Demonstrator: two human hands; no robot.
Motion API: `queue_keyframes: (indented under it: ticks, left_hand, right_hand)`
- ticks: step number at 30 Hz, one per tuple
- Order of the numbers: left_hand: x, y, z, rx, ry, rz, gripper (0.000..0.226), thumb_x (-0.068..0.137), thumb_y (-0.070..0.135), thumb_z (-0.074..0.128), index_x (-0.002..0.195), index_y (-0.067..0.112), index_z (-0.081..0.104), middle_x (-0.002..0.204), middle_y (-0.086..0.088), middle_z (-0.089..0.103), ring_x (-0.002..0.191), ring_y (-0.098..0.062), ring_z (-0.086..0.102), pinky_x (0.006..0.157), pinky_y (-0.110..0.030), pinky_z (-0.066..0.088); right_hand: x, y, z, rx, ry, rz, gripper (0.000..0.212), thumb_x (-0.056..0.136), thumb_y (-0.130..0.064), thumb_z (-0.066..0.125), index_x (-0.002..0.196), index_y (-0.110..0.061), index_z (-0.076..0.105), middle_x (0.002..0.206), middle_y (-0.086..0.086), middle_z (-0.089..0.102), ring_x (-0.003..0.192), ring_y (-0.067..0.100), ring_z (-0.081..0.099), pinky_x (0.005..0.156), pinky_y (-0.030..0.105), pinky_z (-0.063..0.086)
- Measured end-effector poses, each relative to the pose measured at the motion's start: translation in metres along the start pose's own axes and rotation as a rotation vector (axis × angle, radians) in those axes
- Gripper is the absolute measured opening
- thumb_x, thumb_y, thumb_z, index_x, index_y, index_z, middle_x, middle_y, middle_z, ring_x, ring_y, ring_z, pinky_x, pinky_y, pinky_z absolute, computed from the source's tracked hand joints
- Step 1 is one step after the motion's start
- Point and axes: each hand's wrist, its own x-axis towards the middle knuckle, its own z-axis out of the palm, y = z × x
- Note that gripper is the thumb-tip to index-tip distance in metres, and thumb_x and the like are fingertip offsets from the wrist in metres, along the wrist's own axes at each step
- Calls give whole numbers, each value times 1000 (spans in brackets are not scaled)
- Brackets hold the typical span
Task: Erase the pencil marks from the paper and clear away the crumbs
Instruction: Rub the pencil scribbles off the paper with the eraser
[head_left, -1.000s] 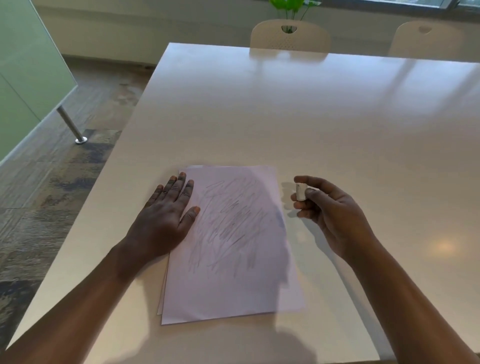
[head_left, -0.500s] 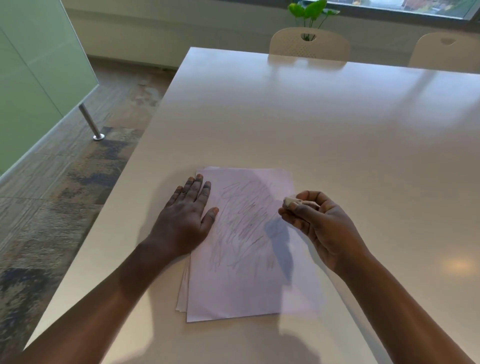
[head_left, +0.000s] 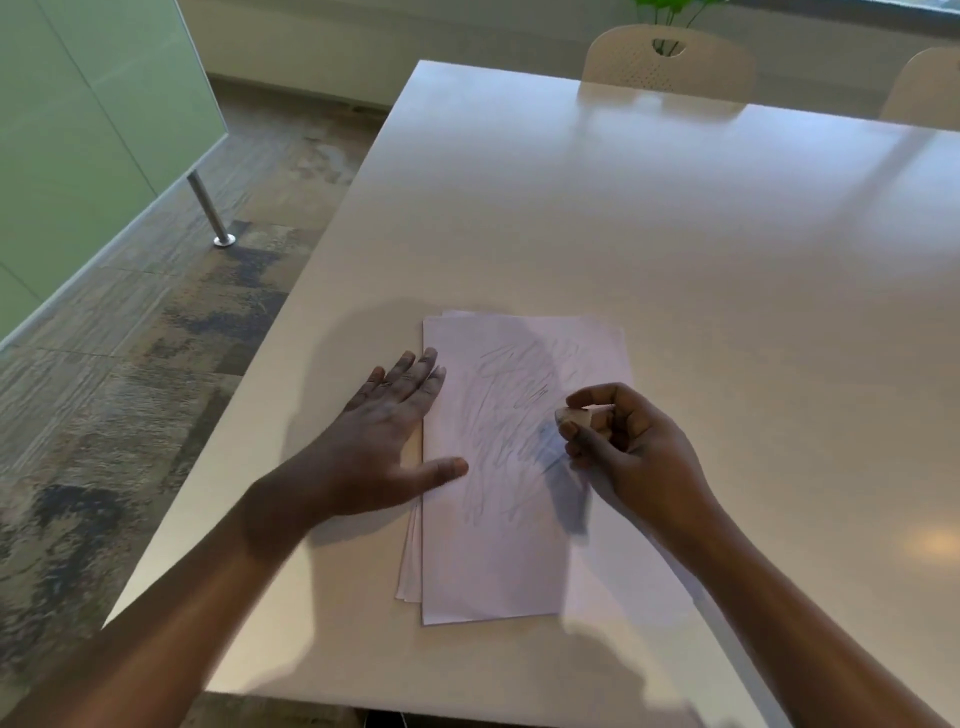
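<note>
Presently the eraser (head_left: 576, 417) is pinched in the fingers (head_left: 589, 396) of the right hand (head_left: 631, 452) over the right side of the marks (head_left: 498, 431), the rest lying leftward on the paper (head_left: 493, 561) pressed to the desk (head_left: 675, 234) by the flat left hand (head_left: 384, 441).

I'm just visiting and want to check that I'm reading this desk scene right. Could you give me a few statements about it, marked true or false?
1. The right hand pinches a small eraser. True.
2. The left hand is lifted clear of the paper. False: it lies flat, with its thumb and fingertips on the paper's left edge.
3. Pencil scribbles cover the middle of the top sheet. True.
4. Just one sheet lies on the table. False: edges of more sheets peek out beneath the top one at its lower left.
5. Chairs stand at the table's far side. True.
</note>
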Motion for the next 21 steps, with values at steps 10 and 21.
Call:
queue_keyframes:
  ticks: [10,21]
  left_hand:
    - [-12,5,3,209,-117,0,141,53,108,13,155,22,-33,159,6,-46,144,-7,-44,125,-38,-19]
    - [-12,9,-1,238,-166,-1,139,58,105,17,154,20,-35,158,3,-48,145,-11,-45,126,-41,-16]
  right_hand:
    - [-6,-28,49,-529,-391,-503,22,89,-18,75,110,-18,67,98,-10,70,74,2,64,66,10,51]
    - [18,-28,57,-570,-543,-619,21,91,-19,74,109,-11,67,92,-5,64,69,4,58,63,13,49]
